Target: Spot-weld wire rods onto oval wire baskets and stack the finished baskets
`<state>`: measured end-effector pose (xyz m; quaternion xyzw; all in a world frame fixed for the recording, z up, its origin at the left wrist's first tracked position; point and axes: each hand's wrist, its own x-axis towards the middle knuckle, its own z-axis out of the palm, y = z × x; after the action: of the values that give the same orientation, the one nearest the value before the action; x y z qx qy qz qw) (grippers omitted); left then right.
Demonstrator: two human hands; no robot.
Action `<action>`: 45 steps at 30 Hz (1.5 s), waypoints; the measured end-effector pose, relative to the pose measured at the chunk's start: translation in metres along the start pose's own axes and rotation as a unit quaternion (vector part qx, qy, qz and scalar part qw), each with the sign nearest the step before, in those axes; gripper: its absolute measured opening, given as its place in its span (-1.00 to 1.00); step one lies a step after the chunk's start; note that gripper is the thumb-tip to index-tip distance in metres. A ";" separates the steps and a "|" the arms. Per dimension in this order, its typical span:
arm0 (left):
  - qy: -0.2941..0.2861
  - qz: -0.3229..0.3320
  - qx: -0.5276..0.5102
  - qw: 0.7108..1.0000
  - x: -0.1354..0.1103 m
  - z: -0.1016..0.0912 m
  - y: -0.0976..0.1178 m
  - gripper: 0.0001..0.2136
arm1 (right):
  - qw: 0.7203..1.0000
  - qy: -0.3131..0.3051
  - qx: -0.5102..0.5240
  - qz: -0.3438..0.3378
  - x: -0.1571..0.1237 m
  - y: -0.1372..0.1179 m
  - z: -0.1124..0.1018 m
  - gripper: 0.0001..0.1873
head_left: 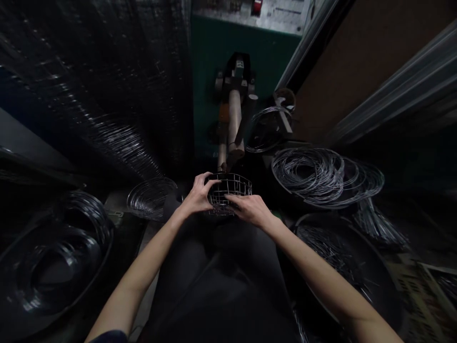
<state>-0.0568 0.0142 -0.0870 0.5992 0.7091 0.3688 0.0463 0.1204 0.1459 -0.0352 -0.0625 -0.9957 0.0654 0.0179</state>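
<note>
Holding a small, rounded basket of thin dark metal wire (233,183) by its left side, the left hand (199,196) is half open, thumb and fingers parted and curved about the mesh. The right hand (252,208) lies at the basket's near right side, fingers stretched across it and only slightly apart; whether they pinch a wire or merely rest against it, I cannot tell. The basket sits between the hands, in front of the dark cloth over the person's lap (221,286) and just below the lower end of a thin metal rod (222,155), beside a thick, pale metal cylinder (234,114) on the green machine (210,47). Contact between rod and basket cannot be made out.

The likeliest trouble is a pinched or hurt finger: the left fingertips lie close to the rod's end, and any movement there could catch them. Squeezing unevenly could bend the thin wires, and a loose right-hand hold could let the basket tilt. Cut ends, if any, might scratch bare skin. A wide swing of the right forearm could brush the straight wire pieces (323,243) inside the left edge of the round black tub (383,271), while poor light hides small misplacements.
</note>
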 end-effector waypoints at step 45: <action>0.012 -0.032 -0.050 0.998 0.023 0.002 -0.010 -0.19 | 0.995 0.023 -0.098 0.000 0.019 0.018 0.007 -0.58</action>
<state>-0.0702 0.0352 -0.0855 0.5689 0.7087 0.4096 0.0793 0.1037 0.1647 -0.0436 -0.0658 -0.9967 -0.0337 0.0348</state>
